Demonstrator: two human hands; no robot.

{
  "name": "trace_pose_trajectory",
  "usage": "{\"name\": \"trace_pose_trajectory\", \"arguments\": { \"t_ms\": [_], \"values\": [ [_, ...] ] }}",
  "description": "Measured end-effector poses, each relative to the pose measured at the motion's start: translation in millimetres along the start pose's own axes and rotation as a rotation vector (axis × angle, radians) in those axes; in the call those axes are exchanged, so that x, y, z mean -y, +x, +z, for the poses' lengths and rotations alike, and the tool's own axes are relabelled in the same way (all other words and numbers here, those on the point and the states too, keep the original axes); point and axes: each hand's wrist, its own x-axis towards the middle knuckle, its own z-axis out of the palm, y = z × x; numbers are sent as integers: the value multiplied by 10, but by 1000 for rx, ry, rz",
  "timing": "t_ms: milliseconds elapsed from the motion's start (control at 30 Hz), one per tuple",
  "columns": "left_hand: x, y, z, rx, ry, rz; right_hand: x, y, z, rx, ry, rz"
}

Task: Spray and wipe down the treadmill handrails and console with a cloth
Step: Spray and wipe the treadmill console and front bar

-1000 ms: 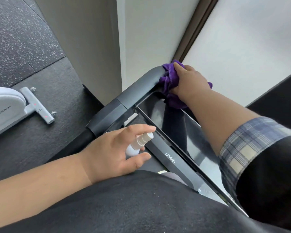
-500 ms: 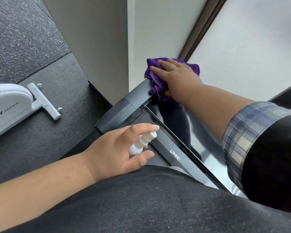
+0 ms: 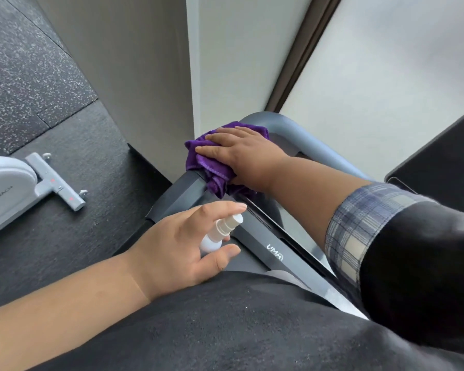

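Floor is dark: speckled rubber tiles (image 3: 24,76) far upper left of the left hand, a plainer black textured mat (image 3: 73,210) directly left of it. White-and-grey exercise machine (image 3: 8,194) sits on that mat well left of the left hand, grey foot bar (image 3: 55,182) with two red dots pointing toward it. Grey wall (image 3: 134,76) meets a white column (image 3: 225,62) above the right hand; right of that a dark brown frame (image 3: 303,52) edges a frosted panel (image 3: 386,76) with soft, even daylight.
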Motion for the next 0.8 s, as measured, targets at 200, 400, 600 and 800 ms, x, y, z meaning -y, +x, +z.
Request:
{"name": "trace_pose_trajectory", "arguments": {
  "t_ms": [200,400,600,800],
  "values": [
    [-17,33,-38,33,5,6,-377,-168,-114,32,78,337],
    [-31,74,8,98,-3,31,-545,-335,-135,-32,227,749],
    [-58,195,129,164,-33,68,-479,-890,29,-91,254,941],
    [-229,367,238,155,26,125,-120,-1426,-89,-421,397,989]
  ]
}}
